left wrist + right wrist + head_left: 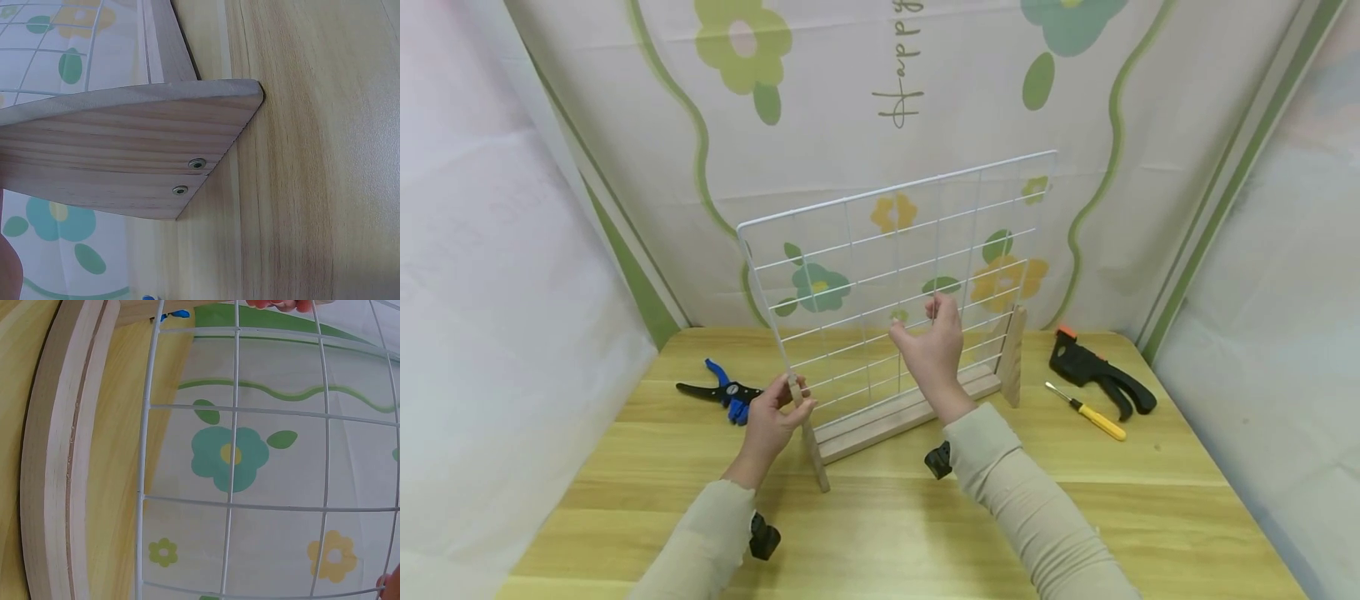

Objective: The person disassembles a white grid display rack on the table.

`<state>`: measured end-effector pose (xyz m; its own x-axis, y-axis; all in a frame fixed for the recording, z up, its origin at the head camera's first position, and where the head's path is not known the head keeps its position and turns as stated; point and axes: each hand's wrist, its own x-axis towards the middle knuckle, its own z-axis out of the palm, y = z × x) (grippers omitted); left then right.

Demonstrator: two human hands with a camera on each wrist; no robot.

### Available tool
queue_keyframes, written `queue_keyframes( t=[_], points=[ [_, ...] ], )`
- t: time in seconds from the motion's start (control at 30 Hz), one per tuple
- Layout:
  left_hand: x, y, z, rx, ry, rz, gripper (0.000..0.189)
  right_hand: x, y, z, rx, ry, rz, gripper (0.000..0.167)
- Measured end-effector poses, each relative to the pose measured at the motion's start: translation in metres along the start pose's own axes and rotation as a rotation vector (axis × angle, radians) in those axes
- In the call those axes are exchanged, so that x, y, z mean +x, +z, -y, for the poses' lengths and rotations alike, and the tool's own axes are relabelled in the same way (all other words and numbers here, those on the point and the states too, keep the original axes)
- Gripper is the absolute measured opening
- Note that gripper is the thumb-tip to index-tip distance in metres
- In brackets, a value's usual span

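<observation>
A white wire grid panel [940,177] stands tilted in a wooden stand, between its two side pieces. My left hand [773,418] grips the left side piece [125,144] near its upper end, thumb in front. Two metal bolts [197,164] show on that piece's outer face. Farther right, my right hand [934,346] holds the grid's wires around the middle, its fingers curled. A fingertip [390,587] of it shows at a wire in the right wrist view. The grid's bottom wire [142,462] runs alongside the grooved base bar [59,462].
Blue-and-black pliers [730,392] lie left of the stand. On the right are a black clamp [1093,371] with orange tips and a yellow-handled screwdriver [1097,419]. A flower-printed cloth [820,150] hangs behind the wooden table [880,533].
</observation>
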<state>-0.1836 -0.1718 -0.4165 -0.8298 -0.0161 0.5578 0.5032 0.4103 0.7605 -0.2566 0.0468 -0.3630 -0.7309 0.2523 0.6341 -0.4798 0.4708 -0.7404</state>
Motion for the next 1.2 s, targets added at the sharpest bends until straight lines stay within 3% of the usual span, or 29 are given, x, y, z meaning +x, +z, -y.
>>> queue_keyframes(
  t=[0.3, 0.77, 1.2],
  points=[
    [-0.002, -0.001, 0.0, -0.017, 0.041, -0.021, 0.025, 0.001, 0.0, 0.004, 0.023, 0.011, 0.007, 0.053],
    [-0.001, 0.0, 0.003, -0.03, 0.051, -0.021, 0.024, 0.006, -0.002, 0.011, 0.016, 0.021, 0.009, 0.053],
    [-0.002, -0.001, 0.0, -0.039, -0.005, -0.014, 0.025, 0.009, -0.003, 0.014, 0.023, 0.005, -0.005, 0.053]
  ],
)
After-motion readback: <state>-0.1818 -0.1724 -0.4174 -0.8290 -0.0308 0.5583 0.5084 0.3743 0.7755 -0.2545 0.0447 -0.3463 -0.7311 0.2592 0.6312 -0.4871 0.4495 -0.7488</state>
